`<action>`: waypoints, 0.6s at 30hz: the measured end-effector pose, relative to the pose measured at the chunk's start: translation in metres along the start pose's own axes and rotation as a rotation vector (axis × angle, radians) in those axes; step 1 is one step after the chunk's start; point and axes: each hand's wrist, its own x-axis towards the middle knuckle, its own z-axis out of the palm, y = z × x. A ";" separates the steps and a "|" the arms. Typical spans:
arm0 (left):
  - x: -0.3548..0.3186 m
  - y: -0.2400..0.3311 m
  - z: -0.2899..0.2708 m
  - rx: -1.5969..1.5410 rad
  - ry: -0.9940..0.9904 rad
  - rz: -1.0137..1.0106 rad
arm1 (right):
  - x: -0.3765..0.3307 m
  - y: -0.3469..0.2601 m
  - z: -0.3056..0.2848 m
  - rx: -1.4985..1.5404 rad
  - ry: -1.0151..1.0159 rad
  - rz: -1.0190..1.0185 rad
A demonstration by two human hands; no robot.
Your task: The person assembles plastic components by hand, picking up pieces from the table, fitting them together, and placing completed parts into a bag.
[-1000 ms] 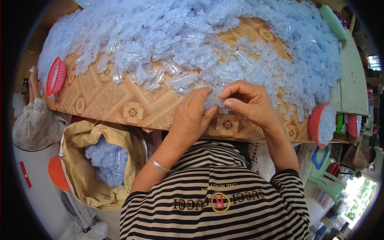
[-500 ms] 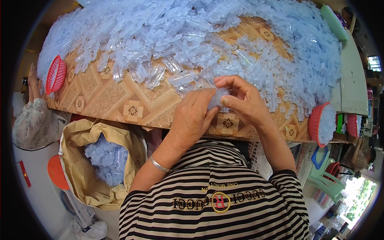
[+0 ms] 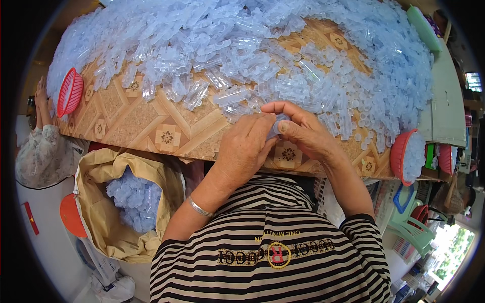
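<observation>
Over the table's near edge, my two hands meet around a clear bluish plastic piece [image 3: 277, 126] with a rounded end. My left hand [image 3: 245, 140] is closed around its body and hides most of it. At the other end, the thumb of my right hand [image 3: 309, 135] presses on the piece, its fingers curled over the far side. Just beyond my hands lie loose clear plastic tubes [image 3: 232, 95], elongated in shape. Small round clear caps [image 3: 353, 118] are scattered to the right of them.
A large heap of clear plastic pieces [image 3: 166, 38] covers the back of the patterned table [image 3: 189, 121]. Red baskets stand at the left [image 3: 70, 93] and right [image 3: 401, 156] edges. A tan sack [image 3: 91, 202] with plastic pieces sits below left. Another person's arm [image 3: 43, 106] shows far left.
My right hand has closed in on the piece, its fingers shifting slightly left and down. Less of the piece shows between my hands.
</observation>
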 end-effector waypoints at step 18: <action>-0.003 -0.001 0.005 0.047 0.013 0.106 | -0.005 0.017 0.014 0.140 0.093 -0.184</action>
